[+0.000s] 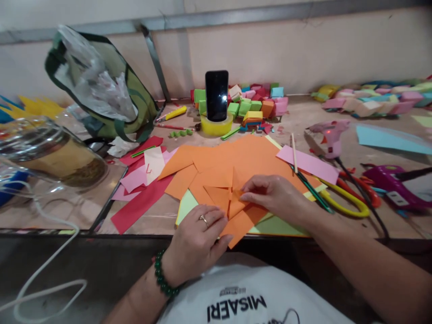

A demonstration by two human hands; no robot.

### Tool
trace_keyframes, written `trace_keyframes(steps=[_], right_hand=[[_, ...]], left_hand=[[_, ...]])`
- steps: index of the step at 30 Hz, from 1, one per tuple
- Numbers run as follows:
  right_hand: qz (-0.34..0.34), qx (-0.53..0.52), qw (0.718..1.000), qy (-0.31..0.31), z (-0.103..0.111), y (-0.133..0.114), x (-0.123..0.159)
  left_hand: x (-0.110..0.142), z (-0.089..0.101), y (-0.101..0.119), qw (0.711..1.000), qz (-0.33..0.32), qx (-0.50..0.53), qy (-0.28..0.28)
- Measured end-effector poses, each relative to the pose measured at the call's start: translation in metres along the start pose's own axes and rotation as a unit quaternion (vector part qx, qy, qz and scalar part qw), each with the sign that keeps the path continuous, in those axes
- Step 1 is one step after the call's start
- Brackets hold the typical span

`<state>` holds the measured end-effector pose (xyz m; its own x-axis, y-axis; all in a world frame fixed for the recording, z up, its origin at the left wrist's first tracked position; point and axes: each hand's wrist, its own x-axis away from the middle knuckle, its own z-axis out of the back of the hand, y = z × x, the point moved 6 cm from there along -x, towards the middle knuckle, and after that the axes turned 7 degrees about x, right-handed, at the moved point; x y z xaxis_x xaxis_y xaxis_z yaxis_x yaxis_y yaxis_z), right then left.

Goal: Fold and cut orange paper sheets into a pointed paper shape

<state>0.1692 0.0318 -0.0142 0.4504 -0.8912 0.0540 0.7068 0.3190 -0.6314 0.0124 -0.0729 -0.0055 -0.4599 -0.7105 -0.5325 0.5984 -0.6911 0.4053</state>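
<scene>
A folded sheet of orange paper, its flaps raised at the middle, lies over other orange sheets. My left hand, with a ring and a green bead bracelet, rests on the near left of this folded paper; its bent fingers press the paper and its thumb is at the lower side. At the right, my right hand pinches an orange flap between thumb and forefinger. The fingertips of both hands partly hide the folds. Pale green paper shows beneath the orange sheets.
Scissors, a green pen and two glue guns, pink and purple, lie right. A phone stands in a tape roll before folded paper blocks. Left are red strips, a jar and a bag.
</scene>
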Motion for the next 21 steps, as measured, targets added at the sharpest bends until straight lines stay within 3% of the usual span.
trace_keyframes(steps=[7,21], right_hand=[[0.038,0.052,0.996,0.057,0.003,-0.005,0.001],[0.061,0.066,0.994,0.055,-0.001,-0.002,0.001]], left_hand=[[-0.001,0.001,0.001,1.0,0.016,0.012,-0.004],[-0.011,0.0,0.004,0.998,0.03,-0.015,-0.059]])
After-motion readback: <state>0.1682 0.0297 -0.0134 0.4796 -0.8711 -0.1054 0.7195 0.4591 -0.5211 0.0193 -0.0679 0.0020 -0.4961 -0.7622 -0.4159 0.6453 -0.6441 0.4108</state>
